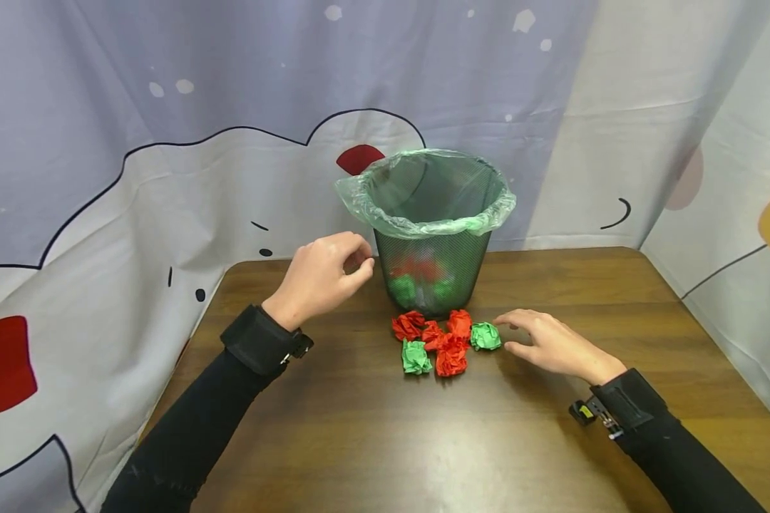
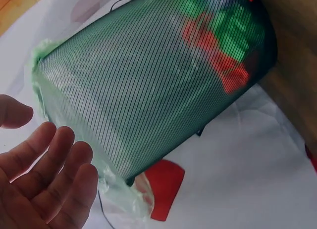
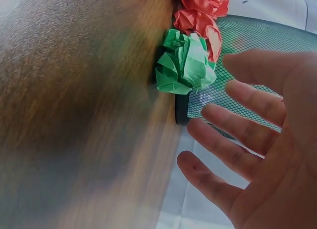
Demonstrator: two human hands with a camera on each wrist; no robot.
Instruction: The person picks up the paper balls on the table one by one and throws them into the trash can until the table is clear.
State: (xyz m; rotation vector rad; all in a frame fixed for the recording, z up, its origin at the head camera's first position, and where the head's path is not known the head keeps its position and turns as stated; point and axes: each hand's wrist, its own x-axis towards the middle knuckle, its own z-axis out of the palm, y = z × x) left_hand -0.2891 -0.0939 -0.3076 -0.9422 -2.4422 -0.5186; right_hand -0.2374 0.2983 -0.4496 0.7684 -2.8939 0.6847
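A black mesh wastebasket (image 1: pixel 433 263) lined with a pale green plastic bag (image 1: pixel 417 226) stands at the back of the table. Red and green crumpled paper balls (image 2: pixel 233 36) show through its mesh. In front of its base lie several red crumpled paper balls (image 1: pixel 452 355), a green one (image 1: pixel 416 357) on the left and another green one (image 1: pixel 485 336) on the right. My left hand (image 1: pixel 327 274), fingers loosely bent and holding nothing, hovers left of the basket. My right hand (image 1: pixel 552 344) reaches beside the right green ball with fingers spread and nothing in them.
The brown wooden table (image 1: pixel 334 442) extends toward me below both hands. A patterned cloth (image 1: pixel 231 71) hangs behind the table and along its sides. Each wrist wears a black band with a small camera.
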